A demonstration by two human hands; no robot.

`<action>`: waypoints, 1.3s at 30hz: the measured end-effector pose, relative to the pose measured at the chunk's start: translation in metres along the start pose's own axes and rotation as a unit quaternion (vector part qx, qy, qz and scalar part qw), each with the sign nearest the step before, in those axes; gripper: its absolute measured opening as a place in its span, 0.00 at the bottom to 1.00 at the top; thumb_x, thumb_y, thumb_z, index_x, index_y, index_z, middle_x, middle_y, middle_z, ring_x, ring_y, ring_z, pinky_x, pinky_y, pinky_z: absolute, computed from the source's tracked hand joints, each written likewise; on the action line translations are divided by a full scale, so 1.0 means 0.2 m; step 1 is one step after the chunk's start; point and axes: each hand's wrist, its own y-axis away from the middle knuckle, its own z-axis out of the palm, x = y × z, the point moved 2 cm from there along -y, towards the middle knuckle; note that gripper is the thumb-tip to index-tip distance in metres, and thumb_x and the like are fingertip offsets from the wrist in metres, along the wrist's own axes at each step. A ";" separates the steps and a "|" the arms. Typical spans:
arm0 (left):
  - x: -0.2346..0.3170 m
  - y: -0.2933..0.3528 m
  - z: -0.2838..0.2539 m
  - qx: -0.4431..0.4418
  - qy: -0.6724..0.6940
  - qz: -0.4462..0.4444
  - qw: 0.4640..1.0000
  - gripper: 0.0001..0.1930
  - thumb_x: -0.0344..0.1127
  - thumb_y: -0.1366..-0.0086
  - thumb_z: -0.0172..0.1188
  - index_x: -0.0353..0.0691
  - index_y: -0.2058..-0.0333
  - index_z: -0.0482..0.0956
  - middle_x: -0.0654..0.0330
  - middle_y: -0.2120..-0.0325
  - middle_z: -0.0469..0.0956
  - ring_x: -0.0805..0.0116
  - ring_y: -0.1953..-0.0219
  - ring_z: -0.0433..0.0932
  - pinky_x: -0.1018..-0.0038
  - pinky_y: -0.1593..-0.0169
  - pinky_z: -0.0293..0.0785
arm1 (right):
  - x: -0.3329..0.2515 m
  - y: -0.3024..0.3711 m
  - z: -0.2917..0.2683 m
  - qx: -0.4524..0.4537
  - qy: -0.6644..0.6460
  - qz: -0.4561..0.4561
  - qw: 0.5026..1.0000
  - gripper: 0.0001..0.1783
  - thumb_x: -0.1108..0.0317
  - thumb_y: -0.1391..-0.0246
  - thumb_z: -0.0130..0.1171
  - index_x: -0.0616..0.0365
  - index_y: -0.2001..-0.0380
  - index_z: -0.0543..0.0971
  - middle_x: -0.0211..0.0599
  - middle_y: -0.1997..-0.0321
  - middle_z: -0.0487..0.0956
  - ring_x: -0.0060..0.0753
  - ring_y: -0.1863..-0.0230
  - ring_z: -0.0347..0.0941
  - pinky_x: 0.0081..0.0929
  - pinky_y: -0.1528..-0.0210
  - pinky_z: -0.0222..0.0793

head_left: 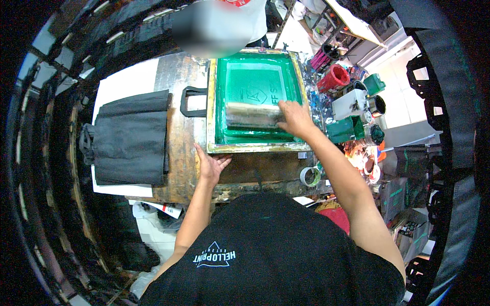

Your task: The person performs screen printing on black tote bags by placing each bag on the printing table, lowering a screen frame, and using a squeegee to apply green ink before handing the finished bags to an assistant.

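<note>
Black T-shirt [301,255], big and dark across the bottom of the view, and there's a white print [214,255] on its left side: lettering across a pointed, triangular outline, upside down from up here! Short sleeves, bare forearms [339,168], bare left hand [209,166], bare right hand [296,120].

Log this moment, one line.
right hand: gripping squeegee over green screen; left hand: open at near side of frame; black fabric: left of frame

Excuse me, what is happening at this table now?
A person in black grips a wide squeegee on a framed green screen with the right hand. The left hand is open by the screen's near-left corner. Black fabric lies to the left, containers to the right; another person is across the table.
</note>
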 end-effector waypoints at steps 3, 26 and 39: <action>-0.01 -0.02 -0.01 0.009 -0.002 -0.006 1.000 0.62 0.89 0.41 0.32 0.43 0.23 0.38 0.38 0.28 0.52 0.33 0.30 0.60 0.44 0.30 0.59 | -0.07 0.09 0.09 -0.021 0.004 0.007 1.000 0.36 0.58 0.56 0.77 0.51 0.44 0.72 0.40 0.51 0.80 0.48 0.46 0.76 0.59 0.49 0.65; 0.02 -0.02 0.01 0.042 -0.009 -0.046 0.998 0.64 0.89 0.42 0.31 0.40 0.24 0.37 0.41 0.26 0.48 0.32 0.28 0.57 0.43 0.31 0.63 | 0.31 -0.82 0.27 0.100 0.088 -0.008 0.991 0.36 0.58 0.56 0.76 0.43 0.43 0.72 0.34 0.49 0.77 0.42 0.43 0.72 0.60 0.43 0.58; -0.02 -0.13 -0.07 0.107 -0.027 -0.129 0.985 0.66 0.91 0.45 0.35 0.41 0.24 0.40 0.37 0.26 0.50 0.31 0.28 0.56 0.44 0.30 0.60 | 0.56 -1.56 0.23 0.029 0.015 -0.042 0.999 0.38 0.63 0.53 0.74 0.44 0.38 0.71 0.37 0.45 0.79 0.44 0.40 0.74 0.71 0.40 0.58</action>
